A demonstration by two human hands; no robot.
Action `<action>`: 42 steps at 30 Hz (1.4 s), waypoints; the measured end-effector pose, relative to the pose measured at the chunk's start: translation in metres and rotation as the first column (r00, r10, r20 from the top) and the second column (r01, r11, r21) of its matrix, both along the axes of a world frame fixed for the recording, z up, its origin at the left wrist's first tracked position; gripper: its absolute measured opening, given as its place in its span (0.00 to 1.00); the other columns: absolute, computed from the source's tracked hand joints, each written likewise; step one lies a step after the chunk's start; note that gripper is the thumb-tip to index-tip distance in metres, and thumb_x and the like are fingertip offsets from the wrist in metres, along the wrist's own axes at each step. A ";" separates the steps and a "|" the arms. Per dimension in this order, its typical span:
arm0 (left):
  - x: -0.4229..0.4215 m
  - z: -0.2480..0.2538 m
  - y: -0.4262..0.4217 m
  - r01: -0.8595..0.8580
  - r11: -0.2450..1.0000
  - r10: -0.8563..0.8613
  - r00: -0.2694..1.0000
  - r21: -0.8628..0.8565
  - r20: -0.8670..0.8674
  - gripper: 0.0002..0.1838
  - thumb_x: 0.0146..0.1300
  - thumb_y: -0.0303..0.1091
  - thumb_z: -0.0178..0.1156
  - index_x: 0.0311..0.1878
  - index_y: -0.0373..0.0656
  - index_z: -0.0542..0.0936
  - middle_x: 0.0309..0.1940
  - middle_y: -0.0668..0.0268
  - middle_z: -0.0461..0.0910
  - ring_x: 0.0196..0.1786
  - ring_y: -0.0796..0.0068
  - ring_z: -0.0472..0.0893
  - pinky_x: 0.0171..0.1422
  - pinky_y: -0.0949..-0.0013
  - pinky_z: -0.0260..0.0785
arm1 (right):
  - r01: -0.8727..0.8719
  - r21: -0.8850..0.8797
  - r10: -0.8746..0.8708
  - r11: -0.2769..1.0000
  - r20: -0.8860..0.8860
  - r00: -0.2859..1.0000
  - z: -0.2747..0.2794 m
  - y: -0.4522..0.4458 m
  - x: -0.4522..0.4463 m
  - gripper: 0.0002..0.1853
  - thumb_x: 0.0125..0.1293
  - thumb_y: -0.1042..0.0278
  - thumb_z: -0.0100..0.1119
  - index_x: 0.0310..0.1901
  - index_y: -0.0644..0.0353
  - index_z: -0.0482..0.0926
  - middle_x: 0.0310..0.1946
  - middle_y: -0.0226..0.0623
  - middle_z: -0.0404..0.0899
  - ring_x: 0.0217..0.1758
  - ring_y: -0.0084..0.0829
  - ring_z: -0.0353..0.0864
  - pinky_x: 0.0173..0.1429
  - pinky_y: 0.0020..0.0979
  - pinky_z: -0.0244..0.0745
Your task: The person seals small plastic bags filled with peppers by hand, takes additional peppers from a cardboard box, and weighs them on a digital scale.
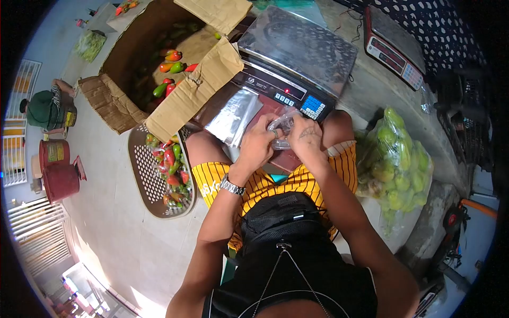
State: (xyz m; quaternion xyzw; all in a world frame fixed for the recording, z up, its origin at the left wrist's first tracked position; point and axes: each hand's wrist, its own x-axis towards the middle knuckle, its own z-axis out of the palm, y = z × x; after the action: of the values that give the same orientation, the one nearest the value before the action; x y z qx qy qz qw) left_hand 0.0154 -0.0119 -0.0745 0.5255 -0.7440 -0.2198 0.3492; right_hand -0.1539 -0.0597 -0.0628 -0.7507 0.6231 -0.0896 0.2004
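Observation:
Both of my hands are at a clear plastic bag [284, 124] in front of my lap. My left hand [258, 142], with a metal watch on its wrist, has its fingers closed on the bag's left side. On the other side, my right hand [306, 137] grips the bag with bent fingers. What the bag contains, if anything, is hard to make out. A stack of flat clear bags [231, 115] lies just left of my hands. Right behind them stands a digital scale [275, 87] with a lit red digit and blue keys.
An open cardboard box [199, 87] holds red, orange and green peppers [172, 67]. Beside my left leg, a plastic basket [142, 180] contains bagged peppers [172, 164]. A bag of green produce [395, 169] lies at right, near a second scale [392, 55]. Another person [46, 108] is far left.

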 end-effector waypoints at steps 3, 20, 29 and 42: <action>0.000 -0.001 0.002 -0.162 0.978 0.138 0.975 0.132 0.173 0.16 0.51 0.18 0.63 0.45 0.42 0.84 0.64 0.51 0.76 0.51 0.45 0.84 0.54 0.53 0.78 | -0.098 0.036 0.102 0.994 -0.131 0.986 -0.009 0.002 0.002 0.09 0.64 0.66 0.61 0.43 0.59 0.83 0.34 0.52 0.87 0.41 0.56 0.88 0.48 0.53 0.82; -0.020 -0.021 0.000 -0.253 0.929 0.070 0.836 0.269 0.545 0.11 0.64 0.26 0.59 0.49 0.34 0.81 0.46 0.45 0.81 0.35 0.50 0.89 0.35 0.52 0.82 | -0.198 0.216 0.233 0.956 -0.151 0.961 -0.008 -0.003 0.012 0.25 0.52 0.59 0.78 0.47 0.65 0.80 0.38 0.56 0.87 0.47 0.56 0.88 0.54 0.49 0.83; 0.006 -0.015 -0.004 -0.311 0.866 0.167 0.918 0.391 0.360 0.19 0.58 0.28 0.66 0.52 0.32 0.77 0.37 0.44 0.85 0.40 0.43 0.87 0.46 0.49 0.82 | -0.429 -0.024 0.428 0.903 -0.037 0.903 0.004 -0.025 0.022 0.22 0.59 0.57 0.76 0.50 0.60 0.85 0.43 0.48 0.86 0.47 0.55 0.87 0.53 0.48 0.82; 0.071 -0.095 0.010 -0.215 0.763 0.503 0.789 0.610 -0.352 0.33 0.64 0.32 0.67 0.72 0.38 0.73 0.32 0.53 0.85 0.35 0.61 0.87 0.44 0.61 0.78 | -0.601 -0.408 0.720 0.688 0.281 0.634 0.058 -0.191 0.230 0.26 0.55 0.61 0.76 0.57 0.53 0.83 0.53 0.44 0.79 0.59 0.45 0.81 0.62 0.42 0.78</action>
State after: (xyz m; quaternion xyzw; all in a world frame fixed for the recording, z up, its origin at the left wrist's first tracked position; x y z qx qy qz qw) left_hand 0.0869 -0.0022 -0.1694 0.6642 -0.4161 -0.4731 0.4023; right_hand 0.0758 -0.2503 -0.0048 -0.9096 0.2234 -0.2539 0.2415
